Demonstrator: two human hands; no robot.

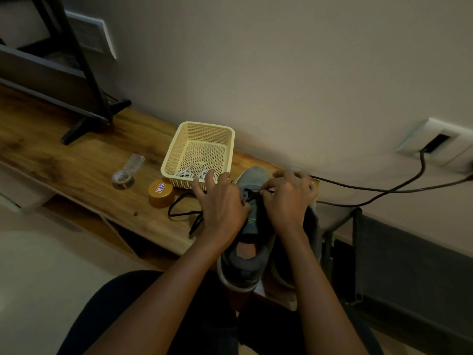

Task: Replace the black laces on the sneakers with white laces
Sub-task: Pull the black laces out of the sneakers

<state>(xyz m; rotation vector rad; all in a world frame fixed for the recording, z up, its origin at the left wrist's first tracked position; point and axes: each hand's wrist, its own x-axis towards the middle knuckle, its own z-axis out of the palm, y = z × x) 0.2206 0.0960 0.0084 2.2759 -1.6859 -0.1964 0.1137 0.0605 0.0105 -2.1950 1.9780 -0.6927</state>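
Observation:
A grey sneaker lies on the wooden table's right end, toe toward the wall. A second sneaker lies beside it on the right, mostly hidden by my right arm. My left hand and my right hand both sit over the lace area, fingers curled and pinching the black lace threaded there. A loose black lace trails on the table to the left of the shoe. White laces lie in the cream plastic basket.
A gold round tin and a clear plastic item sit left of the basket on the wooden table. A black stand rises at the back left. Cables run from a wall socket at the right.

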